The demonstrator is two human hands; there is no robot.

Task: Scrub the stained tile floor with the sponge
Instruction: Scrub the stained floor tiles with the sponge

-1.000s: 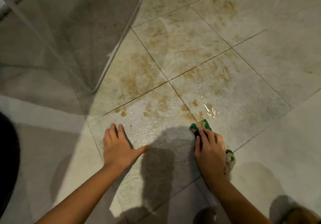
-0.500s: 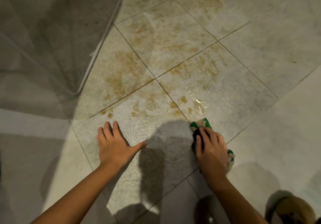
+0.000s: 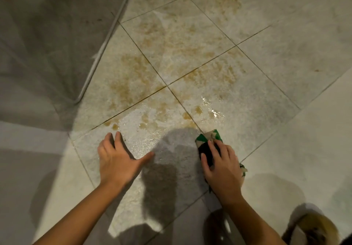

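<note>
Pale floor tiles (image 3: 190, 41) carry brown stains (image 3: 131, 69) across several tiles, with a wet shiny patch (image 3: 213, 111) near the middle. My right hand (image 3: 222, 168) presses down on a green and dark sponge (image 3: 208, 137), fingers spread over its top; only its far end and a bit at the right show. My left hand (image 3: 119, 159) lies flat on the wet tile, fingers straight, thumb out to the right, holding nothing.
A glass panel with a white lower edge (image 3: 106, 41) runs diagonally at the upper left. A yellowish object (image 3: 316, 229) sits at the bottom right corner, partly cut off. My shadow falls between the hands.
The view has drifted so the stained tiles sit lower and further left in frame. Both hands keep nearly the same spots; the sponge has barely shifted.
</note>
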